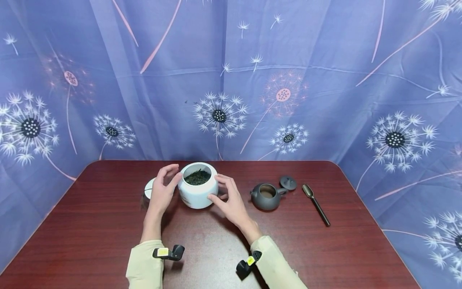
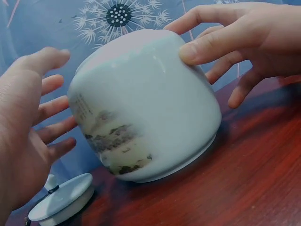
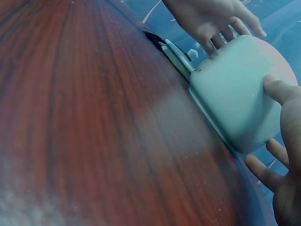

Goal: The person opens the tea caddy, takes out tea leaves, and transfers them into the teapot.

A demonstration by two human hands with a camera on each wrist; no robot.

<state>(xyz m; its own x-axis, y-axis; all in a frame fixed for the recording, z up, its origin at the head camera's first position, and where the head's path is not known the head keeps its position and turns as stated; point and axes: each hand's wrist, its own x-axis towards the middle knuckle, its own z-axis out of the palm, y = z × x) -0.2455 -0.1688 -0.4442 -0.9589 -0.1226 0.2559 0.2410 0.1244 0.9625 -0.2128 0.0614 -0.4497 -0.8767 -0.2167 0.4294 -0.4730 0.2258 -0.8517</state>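
Note:
A white porcelain tea jar [image 1: 198, 196] stands uncovered, with dark tea leaves [image 1: 197, 177] inside and a painted landscape on its side. My right hand [image 1: 231, 202] holds the jar's right side, thumb on the front and index finger at the upper edge; its other fingers spread lower down. On the left side, my left hand [image 1: 163, 194] has its fingers loosely spread, fingertips right at the jar's wall. Its thumb stands apart from the jar in the left wrist view. Beside the jar lies its white lid [image 2: 66, 200] with a knob and dark cord, partly hidden by my left hand in the head view.
To the right sits a dark clay teapot [image 1: 266, 202] without its lid. Its small round lid [image 1: 288, 182] lies just behind the handle. Farther right is a dark-handled tea scoop [image 1: 317, 206]. A blue dandelion-print curtain [image 1: 249, 112] hangs behind the reddish table [image 1: 90, 224].

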